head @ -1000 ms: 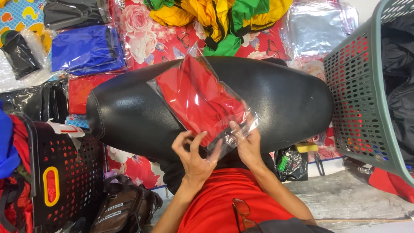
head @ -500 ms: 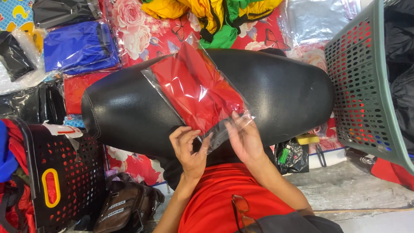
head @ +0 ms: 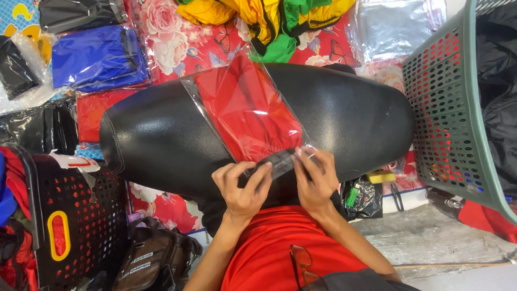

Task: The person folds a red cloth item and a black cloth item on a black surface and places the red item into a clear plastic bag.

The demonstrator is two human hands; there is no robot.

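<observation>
Pinching bag's near flap: left hand and right hand both closed on it, thumbs on top. Clear glossy plastic, flat rectangle, folded red cloth inside. Lying on black leathery seat, long axis diagonal across it, far end past seat's far edge. Right of seat: green perforated basket holding dark fabric.
</observation>
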